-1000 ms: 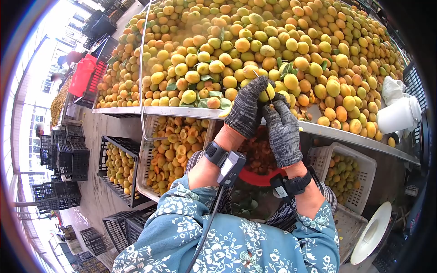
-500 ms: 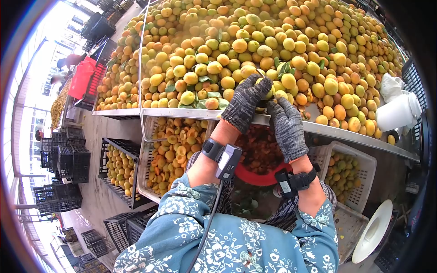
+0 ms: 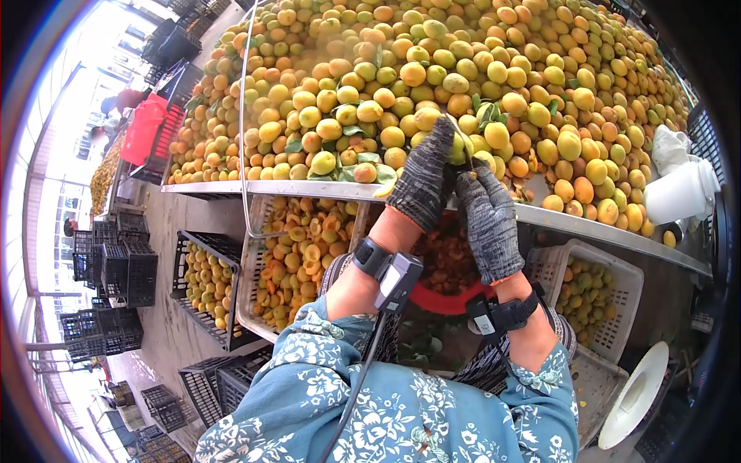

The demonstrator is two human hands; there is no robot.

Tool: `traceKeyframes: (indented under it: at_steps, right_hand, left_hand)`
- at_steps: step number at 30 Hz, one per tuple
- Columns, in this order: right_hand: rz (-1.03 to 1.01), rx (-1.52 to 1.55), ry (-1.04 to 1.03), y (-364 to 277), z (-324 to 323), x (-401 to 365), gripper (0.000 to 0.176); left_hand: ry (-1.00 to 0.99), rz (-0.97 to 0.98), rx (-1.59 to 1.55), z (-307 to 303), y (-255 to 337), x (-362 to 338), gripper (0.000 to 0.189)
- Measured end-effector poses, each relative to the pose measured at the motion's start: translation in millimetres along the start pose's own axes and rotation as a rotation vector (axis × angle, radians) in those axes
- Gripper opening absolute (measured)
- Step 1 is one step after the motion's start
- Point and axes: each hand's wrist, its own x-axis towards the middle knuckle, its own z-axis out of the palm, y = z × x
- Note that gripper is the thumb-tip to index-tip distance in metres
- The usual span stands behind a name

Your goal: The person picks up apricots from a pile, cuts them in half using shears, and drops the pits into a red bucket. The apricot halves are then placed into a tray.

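My left hand (image 3: 426, 179), in a grey knitted glove, is closed at the table's front edge, its fingers around a yellow-green apricot (image 3: 460, 150) that is partly hidden. Close beside it, my right hand (image 3: 488, 224), gloved alike, has its fingertips pinched together. A thin, curved, dark strip like a small blade (image 3: 465, 139) runs up from those fingertips across the apricot; its handle is hidden. A yellow piece of apricot (image 3: 385, 188) shows at the table edge, left of my left hand. Right behind my hands lies the big heap of apricots (image 3: 370, 112).
Below the edge stand a crate of split apricots (image 3: 305, 258), a red tub (image 3: 436, 302) with dark reddish bits, and a white crate (image 3: 624, 309) of apricots. A metal rod (image 3: 242, 131) rises at the left. A white bucket (image 3: 679, 193) and a white hat (image 3: 634, 395) are at the right.
My left hand has turned more upright, its fingers now pointing up, and the curved strip shows more plainly. A yellow apricot piece has appeared left of it. The view has shifted slightly.
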Motion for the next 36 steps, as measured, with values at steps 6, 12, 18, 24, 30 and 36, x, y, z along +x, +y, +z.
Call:
traceKeyframes:
  at_steps: [6,12,18,24,30,36]
  right_hand:
    - [0.019,0.151,0.015,11,2,5,0.032]
    - [0.073,0.152,0.025,-6,-10,5,0.031]
    - [0.000,0.103,0.001,-6,-15,0,0.024]
    - [-0.368,-0.260,0.030,15,-21,1,0.021]
    - [-0.639,-0.782,0.185,1,-15,-5,0.024]
    - [-0.339,-0.802,0.208,-4,-12,-4,0.030]
  left_hand:
    - [0.064,-0.057,0.003,1,-7,0,0.033]
    - [0.055,0.037,0.288,0,1,2,0.031]
    - [-0.059,0.189,0.408,2,3,0,0.026]
    - [-0.065,0.295,0.498,-9,-2,5,0.022]
    - [0.074,0.190,0.319,-8,-11,4,0.024]
    - [-0.010,0.667,0.989,-23,-18,12,0.028]
